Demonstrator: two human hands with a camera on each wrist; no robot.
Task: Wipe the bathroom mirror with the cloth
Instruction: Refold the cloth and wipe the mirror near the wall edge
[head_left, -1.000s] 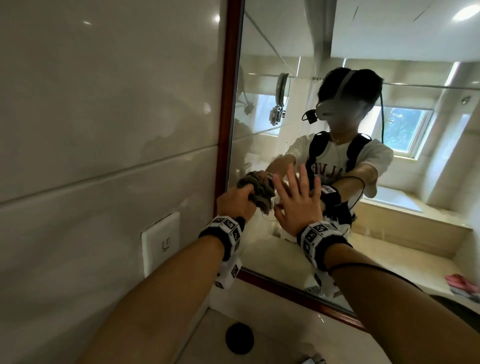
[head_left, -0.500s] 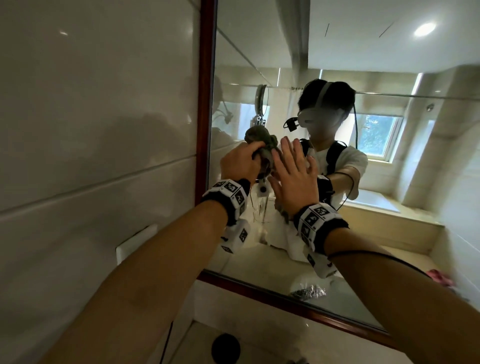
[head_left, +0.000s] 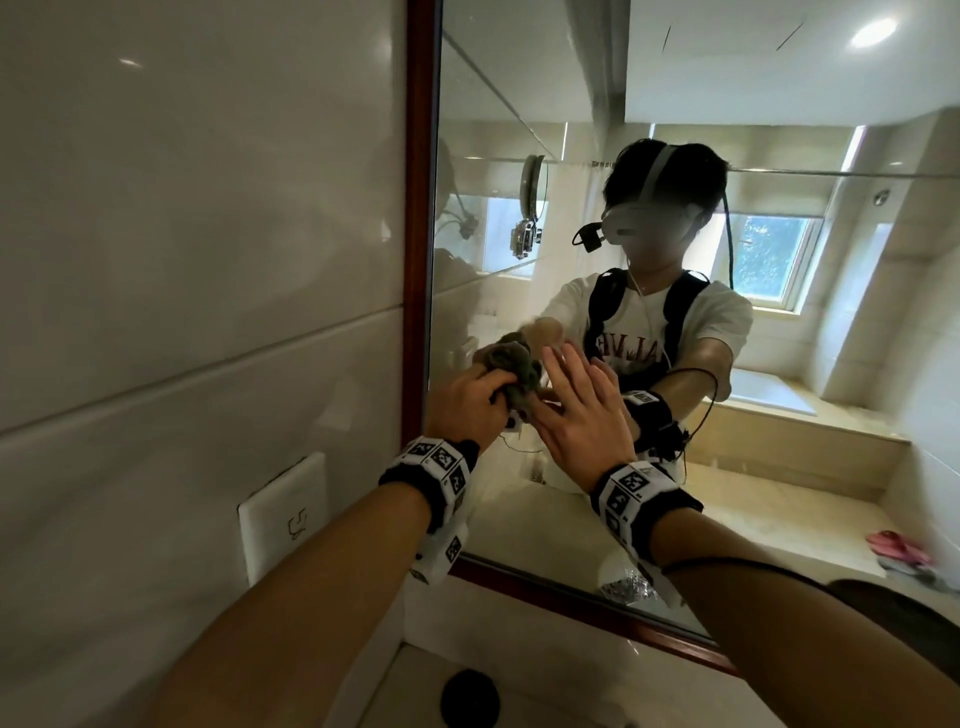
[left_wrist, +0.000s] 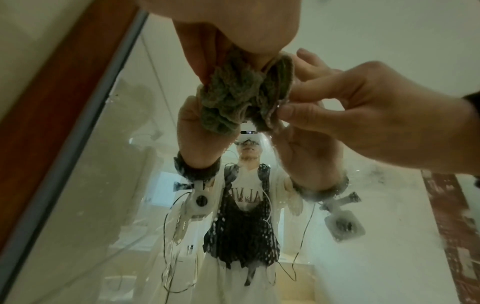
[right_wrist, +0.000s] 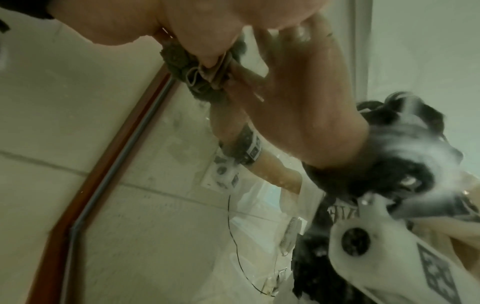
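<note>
A bunched grey-green cloth (head_left: 511, 366) is pressed on the mirror (head_left: 519, 93) glass, close to its red-brown frame (head_left: 417, 208). My left hand (head_left: 491, 389) grips the cloth, fingers curled round it; the left wrist view shows the cloth (left_wrist: 233, 98) wadded under those fingers (left_wrist: 202, 51). My right hand (head_left: 576, 387) lies flat on the glass just right of the cloth, fingers straight and spread. In the left wrist view, the right hand's fingertips (left_wrist: 285, 108) touch the cloth's edge. The right wrist view shows the cloth (right_wrist: 182, 61) beside my right hand (right_wrist: 207, 37), blurred.
A tiled wall (head_left: 182, 234) runs along the left with a white switch plate (head_left: 283, 514) low down. Below the mirror's bottom frame is a pale basin with a dark drain (head_left: 470, 701). The glass reflects a person, a window and a bathtub.
Both hands and the cloth rose up the glass half a second ago and have come back down to about where they were a second ago.
</note>
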